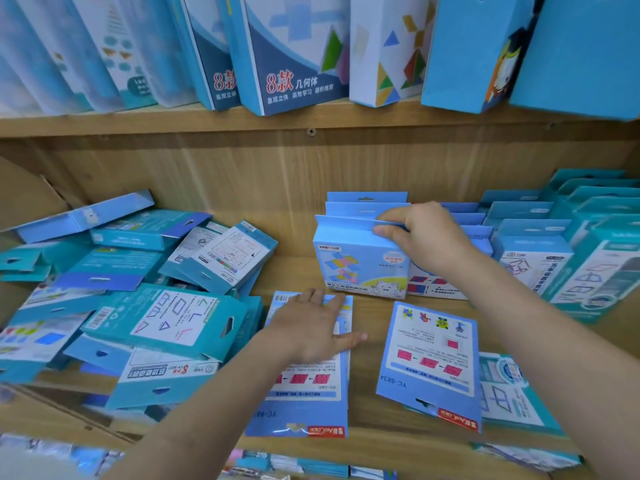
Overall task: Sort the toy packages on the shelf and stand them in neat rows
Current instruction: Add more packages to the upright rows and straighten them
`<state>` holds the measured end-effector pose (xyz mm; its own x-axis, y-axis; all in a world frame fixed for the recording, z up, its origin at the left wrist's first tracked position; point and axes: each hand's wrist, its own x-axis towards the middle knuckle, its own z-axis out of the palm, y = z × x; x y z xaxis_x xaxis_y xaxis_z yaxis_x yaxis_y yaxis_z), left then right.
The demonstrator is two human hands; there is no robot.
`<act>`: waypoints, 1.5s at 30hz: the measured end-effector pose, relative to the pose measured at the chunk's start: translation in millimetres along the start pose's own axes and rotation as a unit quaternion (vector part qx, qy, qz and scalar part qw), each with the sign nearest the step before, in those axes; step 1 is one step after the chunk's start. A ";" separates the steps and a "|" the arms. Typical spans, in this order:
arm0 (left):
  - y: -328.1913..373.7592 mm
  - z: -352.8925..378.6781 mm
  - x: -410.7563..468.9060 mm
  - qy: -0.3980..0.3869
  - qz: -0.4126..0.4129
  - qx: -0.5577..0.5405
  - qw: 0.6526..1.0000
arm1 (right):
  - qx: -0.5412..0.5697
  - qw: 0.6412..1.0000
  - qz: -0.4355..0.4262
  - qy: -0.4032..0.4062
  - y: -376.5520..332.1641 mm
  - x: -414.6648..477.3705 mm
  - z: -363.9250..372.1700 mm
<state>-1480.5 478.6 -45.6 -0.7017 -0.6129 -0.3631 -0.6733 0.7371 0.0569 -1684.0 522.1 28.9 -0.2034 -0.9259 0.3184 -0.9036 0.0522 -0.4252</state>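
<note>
- At the left of the frame we had a loose heap of teal packages (138, 299) lying flat and tilted over one another on the wooden shelf (367, 313).
- At lower centre our left hand (311, 327) lay palm down, fingers spread, resting on a flat blue package (304, 396) that lay back side up.
- Just right of centre a short row of blue packages stood upright; our right hand (426, 237) pinched the top flap of the front package (356, 268) between thumb and fingers.
- At lower right a second blue package (429, 362) lay flat, back side up.
- At the far right we saw teal packages standing in rows (533, 244).
</note>
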 end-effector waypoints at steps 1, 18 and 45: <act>-0.3 1.4 -0.9 0.001 0.004 -0.001 1.000 | 0.004 1.000 -0.001 -0.006 1.1 0.8 3.6; -1.2 -48.9 40.9 0.332 -0.095 -0.343 0.874 | -0.128 0.990 0.064 0.008 36.7 -21.7 -25.1; 42.8 -53.6 -13.6 0.359 0.040 -0.179 0.915 | 0.100 0.991 0.073 -0.047 43.9 -133.6 -48.4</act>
<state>-1512.2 503.3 11.6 -0.6379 -0.6845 0.3529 -0.5563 0.7265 0.4034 -1714.7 666.2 8.7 -0.2817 -0.9454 0.1643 -0.7728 0.1220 -0.6228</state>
